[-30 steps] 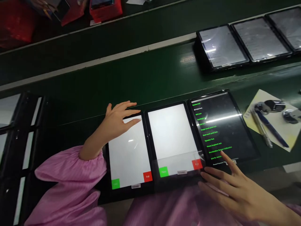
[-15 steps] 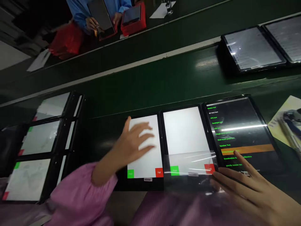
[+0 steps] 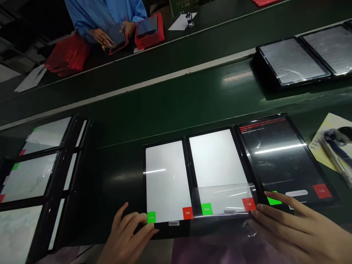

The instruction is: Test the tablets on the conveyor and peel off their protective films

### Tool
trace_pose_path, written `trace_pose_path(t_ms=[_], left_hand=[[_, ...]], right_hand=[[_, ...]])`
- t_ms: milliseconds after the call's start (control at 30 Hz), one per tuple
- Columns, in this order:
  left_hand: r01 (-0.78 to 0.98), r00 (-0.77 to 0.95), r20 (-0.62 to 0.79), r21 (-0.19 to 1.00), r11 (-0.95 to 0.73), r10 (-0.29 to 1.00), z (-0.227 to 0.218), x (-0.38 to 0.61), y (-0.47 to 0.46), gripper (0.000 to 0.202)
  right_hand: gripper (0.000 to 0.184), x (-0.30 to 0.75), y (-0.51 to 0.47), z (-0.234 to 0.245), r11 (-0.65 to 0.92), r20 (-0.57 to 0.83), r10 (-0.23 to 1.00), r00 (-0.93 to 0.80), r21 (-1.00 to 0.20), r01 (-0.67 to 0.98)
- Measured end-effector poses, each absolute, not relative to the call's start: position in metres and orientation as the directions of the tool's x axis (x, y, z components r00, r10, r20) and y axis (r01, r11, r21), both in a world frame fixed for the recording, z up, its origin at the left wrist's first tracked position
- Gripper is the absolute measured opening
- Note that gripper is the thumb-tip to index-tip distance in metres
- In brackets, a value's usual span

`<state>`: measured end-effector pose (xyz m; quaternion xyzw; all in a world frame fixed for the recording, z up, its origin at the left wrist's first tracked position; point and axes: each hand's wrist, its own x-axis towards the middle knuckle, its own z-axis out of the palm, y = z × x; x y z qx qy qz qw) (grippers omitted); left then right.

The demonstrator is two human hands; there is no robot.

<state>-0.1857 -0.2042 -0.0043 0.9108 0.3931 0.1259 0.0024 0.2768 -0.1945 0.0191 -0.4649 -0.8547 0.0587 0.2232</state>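
Note:
Three tablets lie side by side in front of me. My left hand is at the lower left corner of the left tablet, fingers loosely bent and apart, fingertips by its green button. The middle tablet has a white screen; a clear protective film lies over its lower part and hangs past its bottom edge. My right hand has its fingers stretched out. Its index fingertip is at the green button of the right tablet, whose dark screen shows red text; the other fingertips rest near the film's right edge.
More tablets stand in rows at the left, and others lie at the far right. A pen lies on yellow paper. Across the green bench, a person in blue handles a tablet beside red sleeves.
My left hand has come down from above the left tablet to its lower left corner. The right tablet's screen went from a green list to red text with buttons; my right index finger moved lower.

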Motion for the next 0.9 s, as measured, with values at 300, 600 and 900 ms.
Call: trace_pose_path(t_ms=[300, 600, 900], left_hand=[[0.72, 0.644, 0.373, -0.001, -0.694, 0.668, 0.028, -0.168, -0.115, 0.02], [0.883, 0.151, 0.523, 0.31, -0.353, 0.839, 0.049, -0.201, 0.048, 0.064], [0.829, 0.18, 0.545, 0.364, -0.424, 0.819, 0.065, -0.214, 0.037, 0.021]], right_hand=[[0.037, 0.281, -0.13, 0.036, 0.755, 0.361, 0.629, -0.689, -0.072, 0.652], [0.05, 0.202, -0.066, -0.008, 0.754, 0.124, 0.652, -0.748, 0.001, 0.657], [0.075, 0.201, -0.006, -0.014, 0.779, 0.25, 0.627, -0.738, -0.175, 0.603]])
